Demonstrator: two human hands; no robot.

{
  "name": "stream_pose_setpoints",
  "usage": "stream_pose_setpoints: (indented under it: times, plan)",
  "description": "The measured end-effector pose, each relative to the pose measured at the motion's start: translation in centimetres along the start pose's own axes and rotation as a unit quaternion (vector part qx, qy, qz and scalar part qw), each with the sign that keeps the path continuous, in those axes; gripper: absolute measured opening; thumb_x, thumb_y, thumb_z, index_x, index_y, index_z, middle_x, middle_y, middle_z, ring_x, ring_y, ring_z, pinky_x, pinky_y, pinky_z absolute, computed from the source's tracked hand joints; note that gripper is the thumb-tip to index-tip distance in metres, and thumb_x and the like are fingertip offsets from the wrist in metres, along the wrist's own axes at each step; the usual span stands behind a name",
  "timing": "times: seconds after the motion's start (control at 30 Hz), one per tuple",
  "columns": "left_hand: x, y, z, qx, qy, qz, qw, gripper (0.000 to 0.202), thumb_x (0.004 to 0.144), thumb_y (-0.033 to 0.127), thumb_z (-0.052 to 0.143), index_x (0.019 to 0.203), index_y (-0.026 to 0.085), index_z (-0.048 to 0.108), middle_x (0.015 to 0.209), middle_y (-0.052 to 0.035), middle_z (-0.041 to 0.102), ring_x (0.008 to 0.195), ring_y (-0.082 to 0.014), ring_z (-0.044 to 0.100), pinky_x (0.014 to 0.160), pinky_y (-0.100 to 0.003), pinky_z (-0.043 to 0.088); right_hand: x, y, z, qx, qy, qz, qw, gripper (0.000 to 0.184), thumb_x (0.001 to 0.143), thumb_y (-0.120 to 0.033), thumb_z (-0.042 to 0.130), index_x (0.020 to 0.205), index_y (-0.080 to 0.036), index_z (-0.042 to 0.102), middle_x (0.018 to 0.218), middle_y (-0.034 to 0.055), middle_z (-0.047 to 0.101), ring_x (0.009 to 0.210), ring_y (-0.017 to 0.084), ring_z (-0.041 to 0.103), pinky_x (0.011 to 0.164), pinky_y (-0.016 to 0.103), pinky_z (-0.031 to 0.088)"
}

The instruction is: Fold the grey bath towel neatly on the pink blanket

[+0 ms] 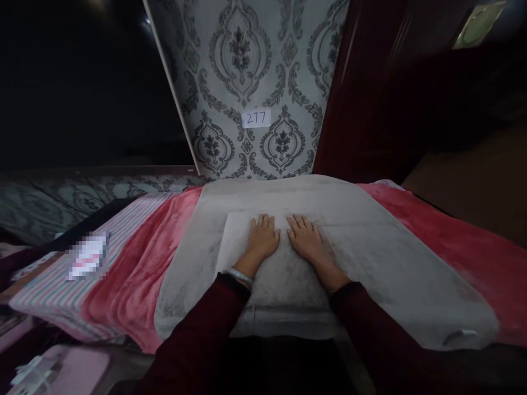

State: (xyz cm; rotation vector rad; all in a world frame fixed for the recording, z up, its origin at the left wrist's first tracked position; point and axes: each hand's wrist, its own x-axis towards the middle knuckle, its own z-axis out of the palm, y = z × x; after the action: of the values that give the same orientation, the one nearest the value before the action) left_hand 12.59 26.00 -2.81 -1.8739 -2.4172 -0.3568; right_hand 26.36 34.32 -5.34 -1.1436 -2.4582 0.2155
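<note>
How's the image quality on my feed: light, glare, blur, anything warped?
Head view: dim, the television nearly black with a small glint near its edge; head view: left hand and right hand fairly clear, "277" label legible; head view: outer edges stretched and smeared, a pixelated patch hiding part of the striped cloth.

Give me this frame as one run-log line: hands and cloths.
left hand: open, palm down, at pale rectangle | right hand: open, palm down, on grey cloth | red blanket: visible both sides
</note>
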Motion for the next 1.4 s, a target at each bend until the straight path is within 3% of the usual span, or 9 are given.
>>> stream_pose_setpoints:
  times: [0.17, 0.33, 0.63, 0.73, 0.9, 1.0, 1.1, 1.3, 1.4]
  plan:
    - [0.4, -0.6, -1.4, 0.024, -0.020, -0.028, 0.999, 0.066, 0.100, 0.050, 0.033, 0.157, 0.017, 0.040, 0.166, -0.0179, 0.031, 0.155, -0.0344, 0.024, 0.125, -0.058, 0.016, 0.1, -0.6, -0.9, -0.046, -0.018, 0.008, 0.999, 0.054, 0.102, -0.029, 0.037, 0.155, -0.021, 0.045, 0.163, 0.0115, 0.039, 0.151, 0.032, 0.032, 0.121, 0.059, 0.023]
    - [0.6, -4.5, -3.1, 0.034, -0.050, -0.110, 0.992, 0.069, 0.100, 0.055, 0.030, 0.157, 0.017, 0.041, 0.167, -0.0175, 0.028, 0.156, -0.0352, 0.021, 0.125, -0.059, 0.014, -0.1, -1.3, -1.8, -0.079, -0.047, 0.020, 0.996, 0.055, 0.104, -0.030, 0.034, 0.158, -0.022, 0.040, 0.165, 0.0091, 0.035, 0.152, 0.029, 0.029, 0.122, 0.054, 0.023]
    - [-1.7, -10.5, -3.5, -0.195, 0.064, -0.164, 0.965, 0.044, 0.091, 0.041, 0.053, 0.130, 0.022, 0.063, 0.163, -0.0192, 0.036, 0.155, -0.0390, 0.021, 0.117, -0.069, 0.025, 1.0, -0.9, -2.7, 0.114, -0.059, 0.052, 0.990, 0.061, 0.098, -0.028, 0.044, 0.158, -0.017, 0.040, 0.166, 0.0109, 0.033, 0.155, 0.028, 0.023, 0.127, 0.054, 0.011]
    - [-1.1, -8.7, -3.6, -0.390, 0.151, -0.162, 0.894, 0.030, 0.084, 0.035, 0.062, 0.111, 0.021, 0.066, 0.167, -0.0186, 0.030, 0.158, -0.0351, 0.014, 0.115, -0.063, 0.034, 2.4, 0.4, -3.7, 0.380, 0.040, 0.137, 0.914, 0.073, 0.094, -0.028, 0.045, 0.163, -0.018, 0.024, 0.165, 0.0105, 0.034, 0.153, 0.021, 0.028, 0.126, 0.047, 0.021]
    - [2.7, -0.6, -4.1, -0.651, 0.085, -0.143, 0.740, 0.002, 0.083, 0.022, 0.063, 0.083, 0.021, 0.065, 0.151, -0.0178, 0.054, 0.158, -0.0250, 0.016, 0.126, -0.045, 0.022, 3.9, 1.6, -4.9, 0.730, 0.203, 0.230, 0.611, 0.069, 0.100, -0.033, 0.035, 0.164, -0.034, 0.009, 0.164, 0.0043, 0.037, 0.145, 0.013, 0.043, 0.119, 0.047, 0.034]
    - [4.4, 3.6, -3.1, -0.752, 0.038, -0.131, 0.644, 0.013, 0.088, 0.016, 0.056, 0.086, 0.022, 0.068, 0.138, -0.0146, 0.065, 0.152, -0.0220, 0.035, 0.126, -0.040, 0.024, 3.7, 1.7, -4.1, 0.796, 0.226, 0.256, 0.500, 0.061, 0.102, -0.034, 0.033, 0.161, -0.035, 0.019, 0.164, 0.0060, 0.037, 0.142, 0.013, 0.048, 0.118, 0.047, 0.036]
    - [4.7, 4.7, -1.4, -0.793, 0.018, -0.152, 0.590, 0.016, 0.094, 0.020, 0.049, 0.094, 0.020, 0.065, 0.133, -0.0185, 0.066, 0.139, -0.0268, 0.053, 0.118, -0.047, 0.039, 3.1, 2.0, -2.8, 0.809, 0.236, 0.281, 0.460, 0.055, 0.105, -0.040, 0.028, 0.159, -0.035, 0.025, 0.164, 0.0082, 0.036, 0.139, 0.014, 0.051, 0.117, 0.048, 0.038]
    - [4.3, 2.9, 0.3, -0.907, 0.025, -0.212, 0.363, 0.023, 0.102, 0.027, 0.042, 0.091, 0.018, 0.060, 0.140, -0.0183, 0.059, 0.138, -0.0274, 0.054, 0.110, -0.045, 0.049, 2.9, 2.5, -1.7, 0.809, 0.236, 0.260, 0.471, 0.053, 0.107, -0.050, 0.027, 0.155, -0.030, 0.037, 0.162, 0.0104, 0.040, 0.141, 0.016, 0.049, 0.117, 0.044, 0.038]
    - [4.4, 2.8, 0.2, -0.910, 0.024, -0.220, 0.350, 0.026, 0.103, 0.028, 0.038, 0.091, 0.019, 0.060, 0.141, -0.0147, 0.057, 0.140, -0.0276, 0.051, 0.108, -0.046, 0.051, 2.7, 2.4, -1.8, 0.814, 0.226, 0.220, 0.488, 0.054, 0.107, -0.053, 0.024, 0.153, -0.032, 0.041, 0.161, 0.0074, 0.041, 0.139, 0.016, 0.051, 0.119, 0.046, 0.036]
